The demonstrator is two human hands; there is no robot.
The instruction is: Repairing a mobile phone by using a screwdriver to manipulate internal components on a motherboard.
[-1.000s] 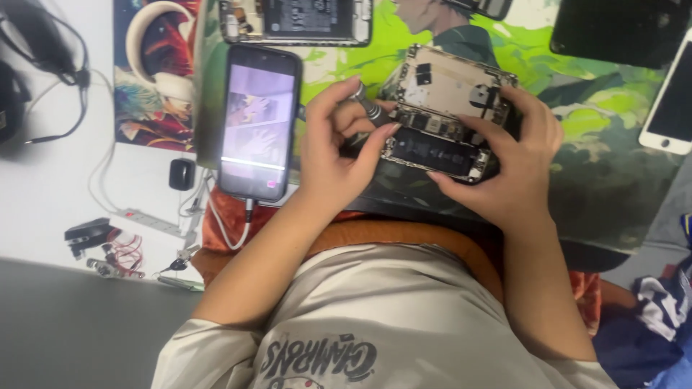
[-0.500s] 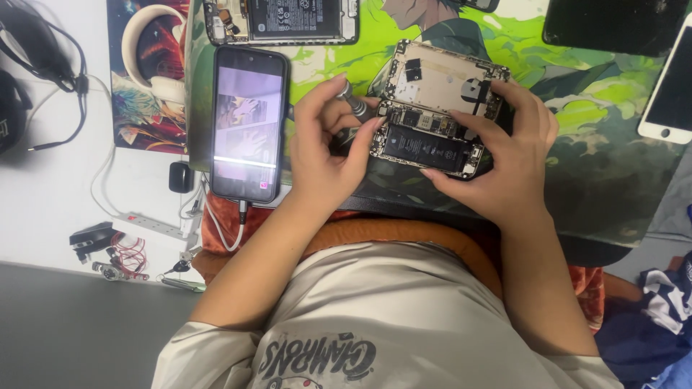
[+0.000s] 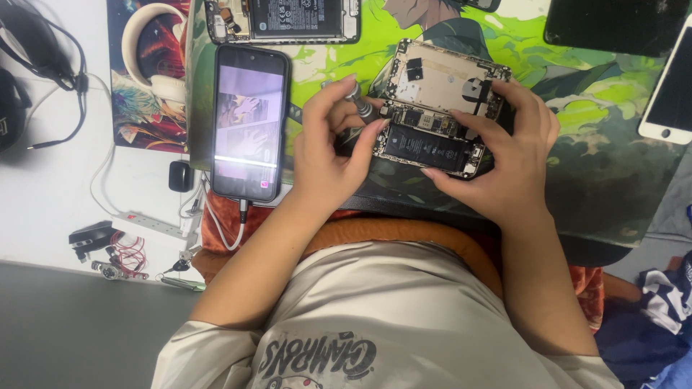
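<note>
An opened phone [image 3: 432,148] lies on a green illustrated mat [image 3: 605,144], its black battery and circuit board showing and its other half [image 3: 443,79] folded back beyond it. My left hand [image 3: 328,155] pinches a small silver screwdriver [image 3: 358,99], whose tip points down at the board near the phone's left edge. My right hand [image 3: 508,162] grips the opened phone by its right side, with the fingers spread along its edge and the thumb under the near corner.
A phone with a lit screen [image 3: 249,119] lies left of my hands, with a white cable plugged in. Another opened phone [image 3: 288,18] lies at the top. A dark slab [image 3: 616,25] and a white-framed phone [image 3: 674,86] are at the right. A power strip [image 3: 148,223], small parts and black cables [image 3: 36,50] are at the left.
The opened phone and both hands sit a little higher in the view. My left fingers have shifted on the screwdriver, and my right hand keeps its grip.
</note>
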